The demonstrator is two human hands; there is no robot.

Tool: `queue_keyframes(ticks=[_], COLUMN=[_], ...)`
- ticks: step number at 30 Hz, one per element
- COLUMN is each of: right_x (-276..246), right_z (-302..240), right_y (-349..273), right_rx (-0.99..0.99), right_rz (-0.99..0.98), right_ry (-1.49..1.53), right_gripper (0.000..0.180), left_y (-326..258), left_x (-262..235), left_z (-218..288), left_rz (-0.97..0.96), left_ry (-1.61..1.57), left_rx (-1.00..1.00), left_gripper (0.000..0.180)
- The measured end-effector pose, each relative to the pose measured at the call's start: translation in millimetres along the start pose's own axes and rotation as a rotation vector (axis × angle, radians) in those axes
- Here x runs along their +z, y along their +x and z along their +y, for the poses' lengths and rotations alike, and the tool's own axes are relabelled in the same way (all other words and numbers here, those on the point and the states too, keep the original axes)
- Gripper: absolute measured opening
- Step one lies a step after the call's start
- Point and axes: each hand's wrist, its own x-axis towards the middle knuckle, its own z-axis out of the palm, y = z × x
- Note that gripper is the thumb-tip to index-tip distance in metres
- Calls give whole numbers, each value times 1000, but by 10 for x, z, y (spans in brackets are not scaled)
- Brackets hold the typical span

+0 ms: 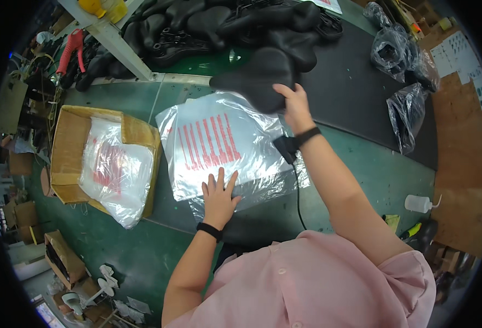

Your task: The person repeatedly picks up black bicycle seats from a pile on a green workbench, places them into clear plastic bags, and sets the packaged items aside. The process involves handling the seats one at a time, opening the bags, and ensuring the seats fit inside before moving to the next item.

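My left hand [219, 200] lies with fingers spread on the near edge of a stack of clear plastic bags [208, 139] printed in red. In my right hand [295, 109] is a black bicycle saddle [265, 76], gripped at its wide rear edge with the thumb on top. The saddle's nose points left, over the far edge of the bags. My right fingers are partly hidden beneath it. A black band with a small box and cable [288, 148] is on my right wrist.
Many black saddles [208, 24] are heaped along the far side. At left, a cardboard box [68, 147] holds more printed bags [109, 169]. Plastic-wrapped saddles [408, 112] lie on the dark mat [356, 82] at right, near a white squeeze bottle [419, 203]. A white metal post [122, 49] rises at far left.
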Motion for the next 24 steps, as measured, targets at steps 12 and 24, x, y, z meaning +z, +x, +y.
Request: queue_keyframes(ticks=[12, 24], right_x=[-1604, -2823], right_z=[-1253, -599], right_y=[-1991, -2977], right_rx=[295, 424], right_rz=[-84, -126], right_ry=[-143, 515], right_gripper=[41, 50], left_y=[248, 258], left_x=[-950, 377], left_z=[1391, 2517], left_rz=[-123, -1211], left_ry=[-412, -1871], left_rx=[304, -28], left_gripper=[110, 58])
